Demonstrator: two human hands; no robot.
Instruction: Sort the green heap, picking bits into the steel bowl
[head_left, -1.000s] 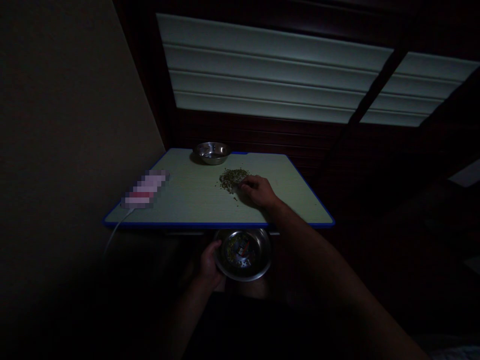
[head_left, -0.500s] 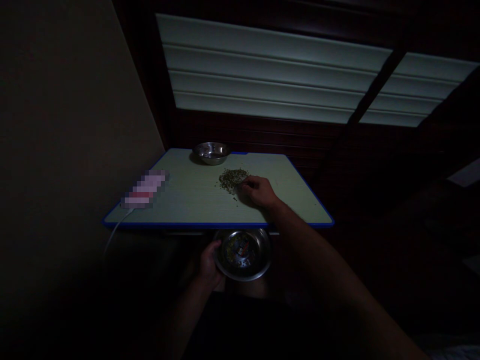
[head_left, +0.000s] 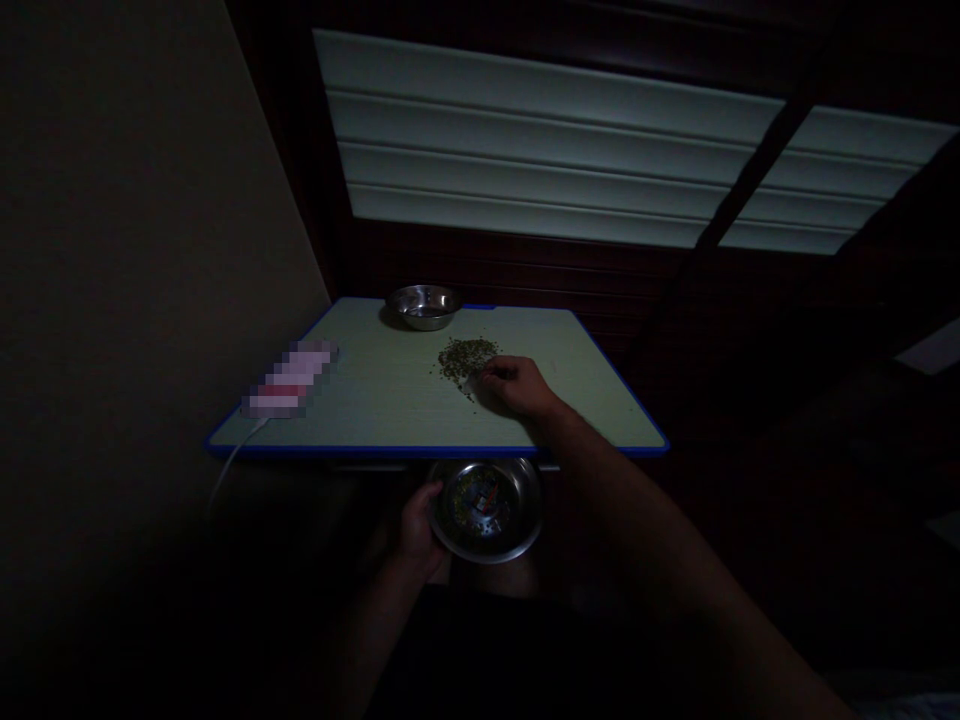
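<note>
My left hand grips the left rim of a shiny metal bowl, held below the table's front edge. Greenish grains and reflections show on the bowl's inside. On the pale table, a loose pile of small green beans or seeds is spread out. My right hand rests at the pile's right front side with its fingers curled together. Something small and pale shows by the fingertips, too dim to name.
A second metal bowl stands at the back left of the table, which has a blue edge. A blurred-out pink object with a white cable lies at the left. Slatted panels rise behind.
My right hand has shifted very slightly down and toward me beside the pile, and a few grains lie a little differently. My left hand and its bowl stay nearly still.
</note>
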